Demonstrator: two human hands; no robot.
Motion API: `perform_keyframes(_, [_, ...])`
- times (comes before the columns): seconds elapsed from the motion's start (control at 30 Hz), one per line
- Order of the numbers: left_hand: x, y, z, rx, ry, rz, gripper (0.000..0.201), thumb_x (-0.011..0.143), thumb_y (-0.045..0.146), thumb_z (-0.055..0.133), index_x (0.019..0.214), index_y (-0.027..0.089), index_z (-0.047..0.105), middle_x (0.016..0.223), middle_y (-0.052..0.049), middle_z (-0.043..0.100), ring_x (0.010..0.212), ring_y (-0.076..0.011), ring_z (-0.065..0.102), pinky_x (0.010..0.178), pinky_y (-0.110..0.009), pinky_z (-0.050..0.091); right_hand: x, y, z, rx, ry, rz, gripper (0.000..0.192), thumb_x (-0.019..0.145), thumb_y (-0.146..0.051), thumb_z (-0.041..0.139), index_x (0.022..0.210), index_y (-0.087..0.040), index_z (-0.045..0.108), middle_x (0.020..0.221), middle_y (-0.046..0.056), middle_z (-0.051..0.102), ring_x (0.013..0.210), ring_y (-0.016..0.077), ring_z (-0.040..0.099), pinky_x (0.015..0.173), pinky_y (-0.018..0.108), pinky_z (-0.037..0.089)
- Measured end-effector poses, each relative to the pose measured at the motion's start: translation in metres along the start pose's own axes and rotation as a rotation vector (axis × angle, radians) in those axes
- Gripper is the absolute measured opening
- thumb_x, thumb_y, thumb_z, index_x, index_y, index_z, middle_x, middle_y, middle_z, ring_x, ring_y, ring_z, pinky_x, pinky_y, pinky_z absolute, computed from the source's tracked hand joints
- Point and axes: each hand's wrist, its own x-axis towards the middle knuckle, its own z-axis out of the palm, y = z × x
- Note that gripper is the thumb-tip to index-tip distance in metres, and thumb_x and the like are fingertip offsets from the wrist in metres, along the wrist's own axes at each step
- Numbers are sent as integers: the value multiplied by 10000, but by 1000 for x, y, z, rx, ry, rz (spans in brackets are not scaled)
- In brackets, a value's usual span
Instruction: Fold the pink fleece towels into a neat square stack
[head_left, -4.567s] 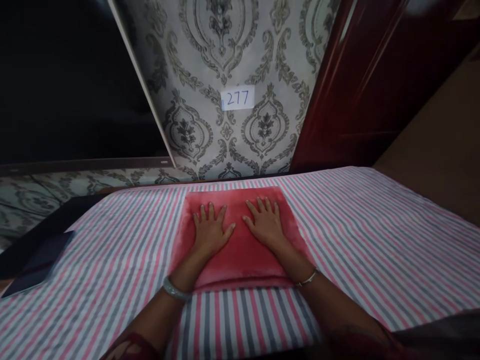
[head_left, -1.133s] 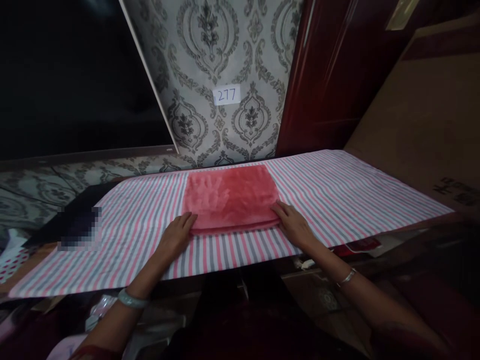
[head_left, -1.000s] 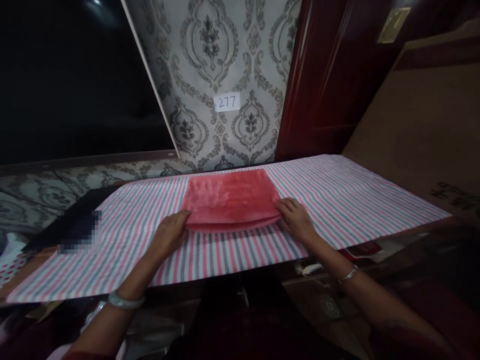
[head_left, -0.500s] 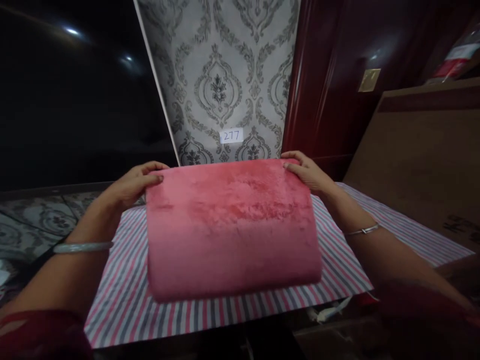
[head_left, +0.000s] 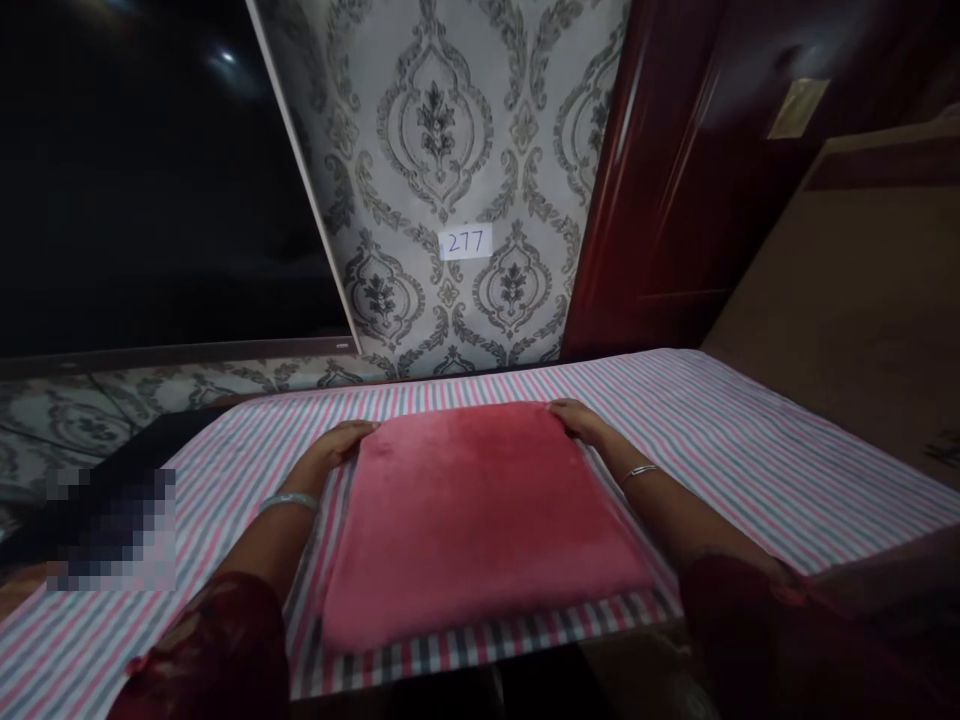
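Note:
A folded pink plush cloth (head_left: 480,520) lies on the striped tablecloth (head_left: 660,400), its nap darker toward the right. My left hand (head_left: 343,441) is at its far left corner, fingers closed on the edge. At the far right corner, my right hand (head_left: 576,418) grips the edge in the same way. Some fingertips of both hands are hidden at the cloth's edge. The near side of the cloth is slightly blurred.
Behind the table stands a patterned wall with a paper label (head_left: 465,241) reading 277. A large black screen (head_left: 165,200) is at the left. To the right are a dark red door panel (head_left: 660,180) and a big cardboard box (head_left: 855,300).
Both hands have brought the pink cloth down from a raised, tilted position to lie on the table. The view has tipped and shows more of the tabletop.

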Motion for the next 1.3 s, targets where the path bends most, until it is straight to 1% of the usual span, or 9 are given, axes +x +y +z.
perform_keyframes(0.07, [-2, 8, -1, 67, 35, 22, 516, 639, 556, 759, 920, 127, 697, 881, -135, 756, 924, -308, 703, 738, -361, 545, -4, -12, -3, -67, 51, -60, 343, 886, -280, 547, 1165, -124, 670, 1036, 148, 721, 994, 260, 658, 848, 371, 513])
perform_keyframes(0.17, [-12, 26, 26, 250, 69, 149, 566, 723, 517, 724, 1147, 144, 684, 1198, -178, 709, 1194, -331, 619, 971, -408, 483, -25, -37, 13, -323, 108, -335, 516, 938, -361, 522, 1437, -231, 518, 1517, 132, 478, 1425, 327, 372, 1145, 532, 284])
perform_keyframes(0.27, [-31, 34, 76, 791, 64, 485, 599, 884, 505, 559, 1385, 176, 572, 1487, -186, 513, 1423, -359, 402, 1169, -540, 251, -52, -52, 45, -622, 45, -543, 557, 999, -464, 413, 1524, -279, 410, 1606, 108, 353, 1488, 363, 255, 1168, 626, 166])
perform_keyframes(0.37, [-49, 24, 113, 1070, -1, 563, 683, 934, 566, 470, 1517, 212, 427, 1603, -181, 338, 1491, -416, 241, 1161, -651, 167, -68, -48, 70, -697, -23, -533, 588, 1015, -530, 354, 1543, -272, 380, 1611, 124, 338, 1483, 380, 265, 1163, 634, 161])
perform_keyframes(0.43, [-53, 12, 123, 1142, 10, 569, 696, 953, 580, 427, 1547, 221, 373, 1620, -186, 296, 1493, -428, 225, 1149, -673, 172, -69, -39, 78, -701, -23, -524, 603, 1015, -555, 337, 1551, -279, 365, 1614, 122, 332, 1484, 376, 264, 1167, 626, 151])
perform_keyframes(0.6, [-49, -5, 125, 1204, 27, 564, 678, 974, 566, 392, 1555, 218, 358, 1620, -188, 295, 1491, -425, 235, 1155, -676, 166, -62, -24, 83, -727, -6, -560, 604, 1016, -551, 329, 1542, -262, 388, 1579, 137, 394, 1468, 381, 290, 1164, 616, 153])
perform_keyframes(1.0, [-49, -10, 127, 1182, 65, 601, 672, 973, 561, 407, 1541, 201, 389, 1606, -203, 318, 1477, -429, 268, 1149, -668, 186, -64, -22, 90, -729, 16, -571, 585, 1020, -513, 351, 1538, -245, 400, 1569, 151, 406, 1455, 379, 317, 1166, 609, 159])
perform_keyframes(1.2, [-49, 10, 117, 1090, -49, 528, 683, 973, 557, 415, 1561, 219, 336, 1633, -191, 258, 1500, -409, 217, 1162, -650, 170, -68, -38, 72, -697, -56, -525, 600, 1026, -511, 348, 1565, -247, 337, 1614, 134, 328, 1484, 362, 271, 1178, 579, 168])
perform_keyframes(1.3, [-66, 27, 102, 1008, -90, 481, 685, 982, 554, 389, 1576, 226, 292, 1650, -180, 199, 1520, -383, 154, 1165, -639, 179, -82, -45, 51, -646, -51, -513, 624, 1027, -512, 345, 1589, -253, 267, 1636, 133, 276, 1497, 353, 247, 1170, 556, 216])
